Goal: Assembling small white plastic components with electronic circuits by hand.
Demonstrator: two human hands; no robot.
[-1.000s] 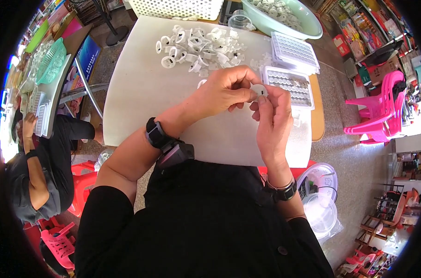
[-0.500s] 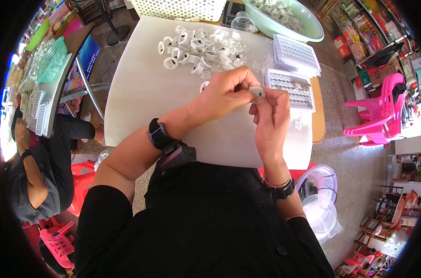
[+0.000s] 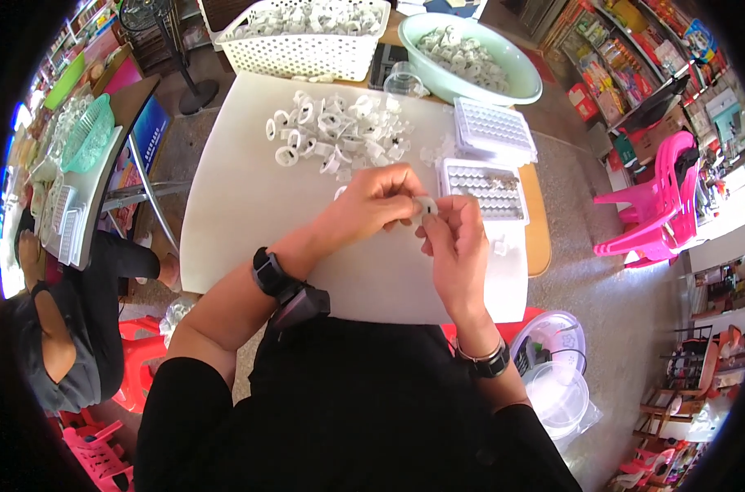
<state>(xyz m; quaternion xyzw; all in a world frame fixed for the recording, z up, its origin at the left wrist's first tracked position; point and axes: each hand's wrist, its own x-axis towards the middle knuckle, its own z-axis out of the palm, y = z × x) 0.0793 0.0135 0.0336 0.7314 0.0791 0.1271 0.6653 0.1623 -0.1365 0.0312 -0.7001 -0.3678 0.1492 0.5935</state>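
Observation:
Over the table's right half, both hands meet at a small white round plastic part (image 3: 426,207) with a dark slot. My left hand (image 3: 379,197) pinches it between thumb and fingers from the left. From the right, my right hand (image 3: 454,238) grips its edge, fingers curled. Part of its surface is hidden behind the fingertips. Farther off lies a loose heap of similar white plastic parts (image 3: 336,127). Just beyond my right hand sits a white ridged tray (image 3: 463,182) with small pieces in its right portion.
Stacked ridged trays (image 3: 494,127) stand at the back right. Behind the table are a white perforated basket (image 3: 299,59), a pale green basin (image 3: 524,78) and a clear cup (image 3: 402,79). Pink chairs (image 3: 655,205) stand at right; another person (image 3: 77,328) sits at left.
The view has tilted up, so the table sits lower in it and more of the basket shows. Both hands keep hold of the white part, which is turned slightly.

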